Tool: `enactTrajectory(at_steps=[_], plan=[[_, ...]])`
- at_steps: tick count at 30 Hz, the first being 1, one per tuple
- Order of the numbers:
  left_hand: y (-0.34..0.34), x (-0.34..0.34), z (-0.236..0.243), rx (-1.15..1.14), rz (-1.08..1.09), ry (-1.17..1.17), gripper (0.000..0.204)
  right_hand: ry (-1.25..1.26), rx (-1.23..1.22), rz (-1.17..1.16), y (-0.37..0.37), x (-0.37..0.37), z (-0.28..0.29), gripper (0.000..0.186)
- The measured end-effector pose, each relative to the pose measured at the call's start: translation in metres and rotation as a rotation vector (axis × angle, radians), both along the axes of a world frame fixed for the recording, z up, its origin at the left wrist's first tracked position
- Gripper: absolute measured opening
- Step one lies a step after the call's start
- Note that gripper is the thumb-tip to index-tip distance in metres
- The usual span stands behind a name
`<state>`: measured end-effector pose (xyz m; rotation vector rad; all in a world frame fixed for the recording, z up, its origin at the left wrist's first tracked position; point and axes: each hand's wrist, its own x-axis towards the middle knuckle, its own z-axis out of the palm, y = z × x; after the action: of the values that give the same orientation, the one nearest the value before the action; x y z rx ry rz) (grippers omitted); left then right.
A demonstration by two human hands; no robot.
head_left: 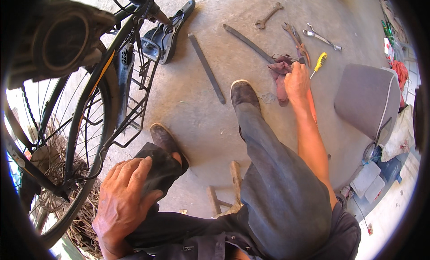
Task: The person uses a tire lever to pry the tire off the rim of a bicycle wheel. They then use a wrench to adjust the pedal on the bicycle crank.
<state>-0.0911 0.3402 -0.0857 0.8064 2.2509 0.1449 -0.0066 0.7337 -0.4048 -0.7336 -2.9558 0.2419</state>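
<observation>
My left hand rests on my left knee, fingers stretched out and holding nothing. Out in front, my right hand is closed on a maroon rag at floor level. One end of a long flat dark bar reaches that rag. Just beyond the hand lie pliers with reddish handles. To their right is a yellow-handled screwdriver. An orange-red strip shows beside my right forearm. A small flat metal piece with holes lies between the rag and my right shoe.
A black bicycle with a rear rack and saddle fills the left. Another flat bar, an open-end wrench and a shiny wrench lie on the concrete. A grey box-like seat stands right; a wooden stool is below me.
</observation>
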Motion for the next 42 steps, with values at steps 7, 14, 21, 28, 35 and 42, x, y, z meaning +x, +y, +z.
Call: enactTrajectory(at_steps=[7,14,21,28,35,42], plan=[[0.005,-0.003,-0.001,0.01,-0.001,-0.013,0.063,-0.321,-0.316,0.157,-0.008,-0.019,0.013,0.024],[0.008,-0.002,-0.004,0.001,0.01,-0.017,0.061,-0.023,-0.151,0.102,-0.045,-0.076,-0.015,0.024],[0.009,-0.004,-0.003,0.011,-0.005,-0.015,0.061,-0.325,-0.161,0.109,-0.046,-0.07,-0.044,0.022],[0.01,-0.002,-0.005,0.007,-0.002,-0.015,0.06,-0.046,-0.031,0.089,-0.04,-0.07,-0.043,0.017],[0.009,-0.001,-0.005,0.01,0.009,-0.014,0.061,-0.222,-0.119,0.082,-0.033,-0.078,-0.043,0.023],[0.009,-0.002,-0.007,-0.005,0.006,-0.013,0.062,-0.219,-0.274,0.094,-0.033,-0.078,-0.051,0.023]])
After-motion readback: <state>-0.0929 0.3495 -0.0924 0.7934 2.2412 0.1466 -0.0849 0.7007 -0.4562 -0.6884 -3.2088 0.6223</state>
